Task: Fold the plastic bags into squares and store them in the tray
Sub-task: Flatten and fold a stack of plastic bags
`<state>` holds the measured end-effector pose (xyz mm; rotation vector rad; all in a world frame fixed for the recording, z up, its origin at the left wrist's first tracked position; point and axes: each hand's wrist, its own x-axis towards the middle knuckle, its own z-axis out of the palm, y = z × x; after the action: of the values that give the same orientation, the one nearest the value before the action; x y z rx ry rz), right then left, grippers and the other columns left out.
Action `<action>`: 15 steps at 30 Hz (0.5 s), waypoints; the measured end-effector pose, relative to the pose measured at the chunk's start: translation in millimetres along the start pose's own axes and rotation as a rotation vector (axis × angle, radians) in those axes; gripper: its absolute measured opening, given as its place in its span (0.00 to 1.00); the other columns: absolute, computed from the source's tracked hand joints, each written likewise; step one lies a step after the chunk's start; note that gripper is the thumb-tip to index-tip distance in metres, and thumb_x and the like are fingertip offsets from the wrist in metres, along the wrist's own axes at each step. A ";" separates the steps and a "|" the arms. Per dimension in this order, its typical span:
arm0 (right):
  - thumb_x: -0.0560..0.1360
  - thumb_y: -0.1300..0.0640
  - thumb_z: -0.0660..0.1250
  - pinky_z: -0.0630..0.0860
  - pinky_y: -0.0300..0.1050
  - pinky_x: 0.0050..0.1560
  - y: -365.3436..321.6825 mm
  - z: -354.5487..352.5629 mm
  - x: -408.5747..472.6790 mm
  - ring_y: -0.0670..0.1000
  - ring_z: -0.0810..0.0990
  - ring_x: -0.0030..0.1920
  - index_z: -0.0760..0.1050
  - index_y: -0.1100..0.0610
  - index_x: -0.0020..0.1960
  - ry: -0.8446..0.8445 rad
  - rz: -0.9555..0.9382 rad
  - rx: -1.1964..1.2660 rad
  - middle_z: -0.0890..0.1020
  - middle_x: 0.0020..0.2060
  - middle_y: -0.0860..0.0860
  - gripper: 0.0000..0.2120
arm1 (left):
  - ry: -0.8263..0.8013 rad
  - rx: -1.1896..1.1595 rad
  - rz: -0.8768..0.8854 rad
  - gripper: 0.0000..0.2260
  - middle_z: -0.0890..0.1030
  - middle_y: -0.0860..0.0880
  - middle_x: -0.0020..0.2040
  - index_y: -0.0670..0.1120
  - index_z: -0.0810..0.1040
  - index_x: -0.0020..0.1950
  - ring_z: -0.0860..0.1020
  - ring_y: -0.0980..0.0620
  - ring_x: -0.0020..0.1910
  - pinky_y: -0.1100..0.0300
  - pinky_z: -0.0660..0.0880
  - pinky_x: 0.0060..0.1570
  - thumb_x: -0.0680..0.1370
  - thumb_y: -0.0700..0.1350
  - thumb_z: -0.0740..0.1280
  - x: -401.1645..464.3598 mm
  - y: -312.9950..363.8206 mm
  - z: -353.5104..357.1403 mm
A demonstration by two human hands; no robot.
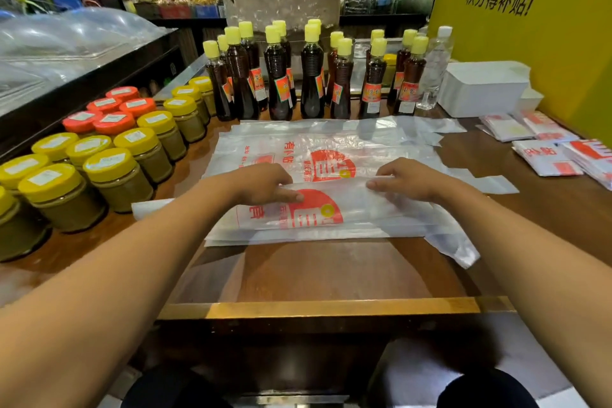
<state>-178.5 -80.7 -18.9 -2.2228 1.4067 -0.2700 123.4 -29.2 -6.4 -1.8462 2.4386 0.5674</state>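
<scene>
**A:** ok so what's being worked on here? A plastic bag [318, 209] with a red round logo is seen at the centre of the frame, laid on the wooden tabletop [331, 272], partly folded over itself along its upper edge.

**B:** yep, and it's laid on top of a spread stack of the same bags [331, 146], which reaches toward the upper middle of the frame. The fold edge is pinched by the left hand [265, 184] at centre-left, its fingers [291, 197] curled together onto the plastic.

**A:** same on the other side. The fold is held by the right hand [405, 180] at centre-right, fingertips closed on the film, thumb tucked under as far as can be told.

**B:** where's the tray though?

**A:** a white tray [483, 89] is seen at the upper right, against the yellow wall [546, 53], well apart from both hands. Whether anything is stored in it can't be told from this angle.

**B:** already folded squares [546, 149] are laid out at the right edge, on the tabletop just in front of the tray.

**A:** the rest is shop stuff. Jars [99, 156] with yellow and red lids are lined up at the left, and dark bottles [311, 79] with yellow caps are stood in rows at the upper middle, right behind the bag stack.
</scene>
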 end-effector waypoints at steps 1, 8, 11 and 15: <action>0.79 0.41 0.66 0.75 0.50 0.47 2.8 3.0 3.2 0.51 0.80 0.42 0.81 0.55 0.43 0.039 0.021 0.006 0.83 0.40 0.52 0.18 | 0.000 0.028 -0.028 0.23 0.80 0.49 0.42 0.44 0.81 0.48 0.77 0.49 0.41 0.55 0.70 0.41 0.79 0.64 0.63 3.3 0.3 0.9; 0.79 0.40 0.64 0.67 0.46 0.39 8.5 13.1 4.2 0.54 0.76 0.45 0.76 0.53 0.50 0.149 0.074 -0.490 0.79 0.47 0.52 0.15 | 0.274 0.452 -0.140 0.25 0.81 0.48 0.53 0.49 0.71 0.64 0.78 0.48 0.48 0.53 0.76 0.50 0.81 0.68 0.54 7.7 5.8 40.9; 0.78 0.40 0.67 0.68 0.47 0.41 12.0 13.7 -0.4 0.55 0.75 0.45 0.75 0.52 0.55 0.176 0.083 -0.490 0.74 0.53 0.52 0.16 | 0.406 0.469 -0.110 0.24 0.76 0.46 0.61 0.48 0.69 0.67 0.74 0.46 0.56 0.51 0.74 0.57 0.82 0.64 0.53 11.0 -4.7 67.4; 0.78 0.43 0.68 0.71 0.51 0.57 19.9 1.5 -9.9 0.55 0.77 0.54 0.77 0.48 0.60 0.180 0.064 -0.538 0.72 0.61 0.51 0.14 | 0.609 0.304 -0.018 0.22 0.77 0.45 0.55 0.48 0.76 0.59 0.73 0.44 0.50 0.48 0.72 0.48 0.82 0.59 0.49 12.4 -16.4 85.8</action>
<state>-198.1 -78.4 -29.2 -2.6205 1.8132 -0.0726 118.6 -18.3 -93.9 -2.1214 2.6251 -0.4199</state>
